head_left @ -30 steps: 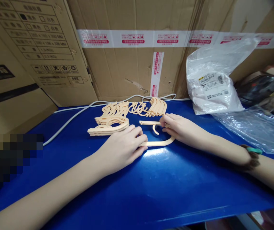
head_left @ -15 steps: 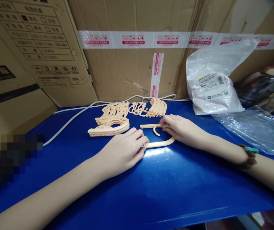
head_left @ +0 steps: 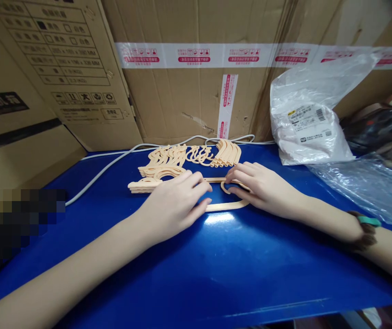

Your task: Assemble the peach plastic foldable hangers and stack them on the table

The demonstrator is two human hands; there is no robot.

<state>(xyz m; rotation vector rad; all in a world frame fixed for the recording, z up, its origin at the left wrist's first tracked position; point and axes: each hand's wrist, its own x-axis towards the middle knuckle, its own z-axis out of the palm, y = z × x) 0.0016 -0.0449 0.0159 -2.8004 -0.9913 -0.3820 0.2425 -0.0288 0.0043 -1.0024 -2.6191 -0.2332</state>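
Note:
On the blue table lies a beige plastic clothes hanger (head_left: 228,207), with a straight bar at the back, a curved arm at the front and a small hook between them. My right hand (head_left: 264,185) has its fingers and thumb closed round the hook end and covers the hanger's right part. At the hanger's left end is my left hand (head_left: 178,201), its thumb and fingers apart, with the thumb tip beside the curved arm. Partly behind the left hand sits a stack of beige hangers (head_left: 144,185).
Behind the hands are a row of wavy beige pieces (head_left: 166,156), loose hooks (head_left: 199,154) and curved arms (head_left: 228,153). A white cable (head_left: 106,169) runs along cardboard boxes (head_left: 182,100). To the right stand a white plastic bag (head_left: 312,128) and clear plastic film (head_left: 360,187).
My left fingers have come off the curved arm's end and spread apart. The straight bar now reaches behind the left fingertips. My right hand has shifted slightly at the hook.

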